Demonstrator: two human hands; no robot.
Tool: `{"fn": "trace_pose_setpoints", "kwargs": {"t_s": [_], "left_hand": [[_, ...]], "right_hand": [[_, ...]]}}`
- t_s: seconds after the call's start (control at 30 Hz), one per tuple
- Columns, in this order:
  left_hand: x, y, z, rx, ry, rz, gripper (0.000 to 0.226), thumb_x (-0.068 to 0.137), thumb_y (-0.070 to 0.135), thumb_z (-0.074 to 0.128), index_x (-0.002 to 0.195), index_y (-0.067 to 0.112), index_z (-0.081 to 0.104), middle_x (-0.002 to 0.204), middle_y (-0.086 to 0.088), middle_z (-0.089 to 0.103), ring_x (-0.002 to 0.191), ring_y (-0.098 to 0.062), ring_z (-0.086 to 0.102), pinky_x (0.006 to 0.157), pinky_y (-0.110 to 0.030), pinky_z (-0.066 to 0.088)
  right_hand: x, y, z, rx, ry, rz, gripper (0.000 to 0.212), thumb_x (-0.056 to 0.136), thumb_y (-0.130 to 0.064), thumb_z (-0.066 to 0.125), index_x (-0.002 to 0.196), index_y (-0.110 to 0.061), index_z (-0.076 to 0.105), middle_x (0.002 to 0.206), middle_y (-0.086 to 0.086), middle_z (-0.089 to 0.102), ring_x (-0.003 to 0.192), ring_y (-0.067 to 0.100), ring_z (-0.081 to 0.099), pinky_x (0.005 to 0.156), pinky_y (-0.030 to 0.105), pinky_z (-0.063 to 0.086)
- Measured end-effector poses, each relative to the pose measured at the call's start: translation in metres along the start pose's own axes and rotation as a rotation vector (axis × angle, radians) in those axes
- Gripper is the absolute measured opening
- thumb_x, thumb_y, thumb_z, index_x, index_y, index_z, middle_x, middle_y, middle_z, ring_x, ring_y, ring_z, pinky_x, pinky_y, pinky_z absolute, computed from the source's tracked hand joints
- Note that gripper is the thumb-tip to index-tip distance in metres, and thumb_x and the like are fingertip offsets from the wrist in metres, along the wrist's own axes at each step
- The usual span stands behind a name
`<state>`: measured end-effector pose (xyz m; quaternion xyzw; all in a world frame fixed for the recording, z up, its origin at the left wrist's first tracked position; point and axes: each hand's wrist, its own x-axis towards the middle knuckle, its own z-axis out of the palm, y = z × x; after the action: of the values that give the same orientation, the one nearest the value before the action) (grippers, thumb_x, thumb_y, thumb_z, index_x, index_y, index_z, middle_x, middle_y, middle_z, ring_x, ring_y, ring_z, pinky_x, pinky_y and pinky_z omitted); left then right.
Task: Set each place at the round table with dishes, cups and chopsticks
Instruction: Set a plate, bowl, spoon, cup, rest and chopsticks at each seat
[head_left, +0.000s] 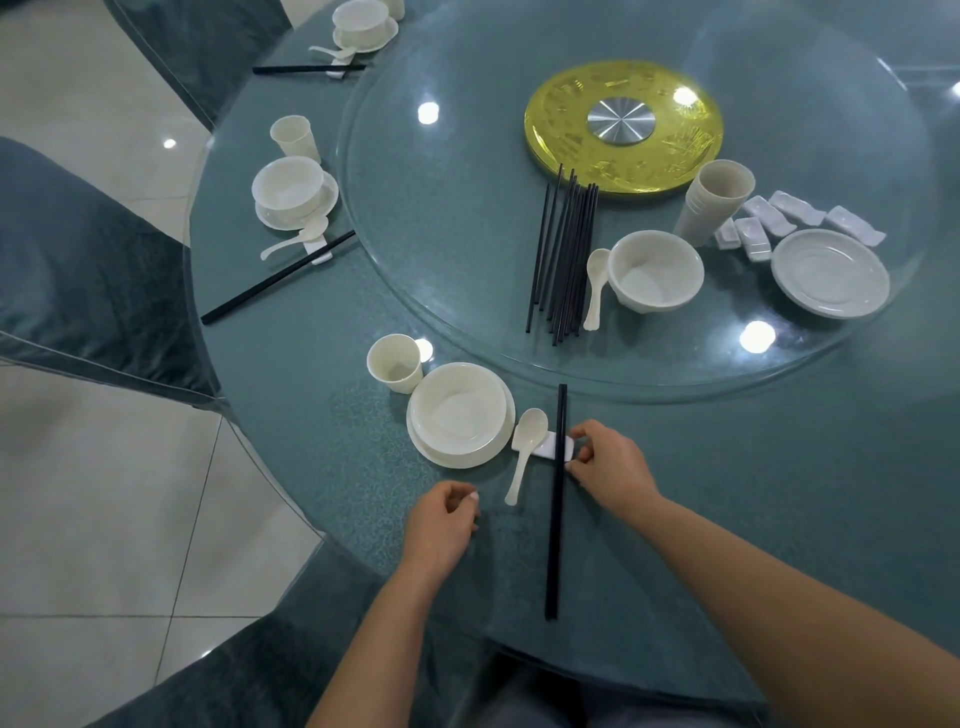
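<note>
At the near place a cream bowl (457, 410) sits on a saucer (498, 447), with a cup (395, 362) to its left. A spoon (524, 447) and a pair of black chopsticks (557, 499) lie across a white rest (545, 448). My right hand (608, 467) pinches the right end of that rest. My left hand (441, 525) hovers over the table left of the spoon, fingers curled, holding nothing. On the glass turntable (467, 218) lie spare chopsticks (563, 254), a spoon (595, 286), a bowl (655, 270), stacked cups (714, 200), a saucer (830, 271) and several rests (779, 218).
Two set places stand further left: one with bowl (288, 184), cup (293, 136) and chopsticks (275, 278), another at the top edge (361, 23). A gold disc (623, 124) marks the turntable's centre. Covered chairs (78, 260) ring the table; tiled floor lies left.
</note>
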<state>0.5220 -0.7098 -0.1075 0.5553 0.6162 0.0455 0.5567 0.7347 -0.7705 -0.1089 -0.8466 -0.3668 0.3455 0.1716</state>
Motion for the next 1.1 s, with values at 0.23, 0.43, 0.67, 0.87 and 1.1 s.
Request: {"fn": "trace_pose_setpoints", "kwargs": {"t_s": [0.23, 0.43, 0.67, 0.87, 1.1], "left_hand": [[0.003, 0.000, -0.005, 0.082, 0.027, 0.030, 0.014, 0.092, 0.026, 0.059, 0.103, 0.023, 0.065, 0.097, 0.008, 0.068, 0.091, -0.014, 0.067, 0.090, -0.040, 0.054], [0.003, 0.005, -0.007, 0.035, 0.043, 0.051, 0.008, 0.092, 0.023, 0.059, 0.098, 0.025, 0.064, 0.094, 0.006, 0.068, 0.090, -0.016, 0.067, 0.090, -0.041, 0.053], [-0.002, 0.042, -0.008, -0.028, 0.057, 0.163, 0.015, 0.093, 0.023, 0.058, 0.105, 0.022, 0.066, 0.092, 0.007, 0.068, 0.084, -0.012, 0.068, 0.077, -0.027, 0.054], [0.003, 0.087, 0.004, -0.031, 0.048, 0.275, 0.014, 0.093, 0.026, 0.056, 0.104, 0.026, 0.065, 0.096, 0.010, 0.066, 0.090, -0.012, 0.066, 0.080, -0.027, 0.051], [0.012, 0.119, 0.032, 0.049, 0.006, 0.346, 0.011, 0.092, 0.022, 0.059, 0.098, 0.029, 0.065, 0.091, 0.014, 0.066, 0.092, -0.009, 0.064, 0.082, -0.022, 0.048]], "right_hand": [[0.001, -0.001, 0.001, 0.010, 0.006, -0.002, 0.032, 0.083, -0.014, 0.067, 0.114, -0.019, 0.058, 0.083, -0.003, 0.058, 0.080, 0.016, 0.055, 0.068, 0.025, 0.039], [0.002, -0.002, 0.001, 0.026, -0.007, -0.007, 0.030, 0.082, -0.015, 0.066, 0.111, -0.019, 0.058, 0.082, -0.003, 0.058, 0.081, 0.017, 0.056, 0.069, 0.027, 0.042], [-0.002, 0.003, -0.016, -0.077, -0.049, -0.073, 0.041, 0.086, -0.012, 0.053, 0.126, -0.020, 0.051, 0.090, -0.005, 0.057, 0.085, 0.016, 0.055, 0.077, 0.029, 0.045], [0.003, 0.026, -0.064, -0.192, 0.205, -0.167, 0.043, 0.089, -0.011, 0.055, 0.132, -0.013, 0.050, 0.126, 0.006, 0.052, 0.122, 0.024, 0.043, 0.101, 0.033, 0.036], [0.011, 0.079, -0.113, -0.367, 0.145, 0.000, 0.068, 0.093, -0.020, 0.052, 0.152, -0.013, 0.018, 0.160, 0.006, 0.013, 0.148, 0.021, 0.006, 0.120, 0.037, 0.011]]}}
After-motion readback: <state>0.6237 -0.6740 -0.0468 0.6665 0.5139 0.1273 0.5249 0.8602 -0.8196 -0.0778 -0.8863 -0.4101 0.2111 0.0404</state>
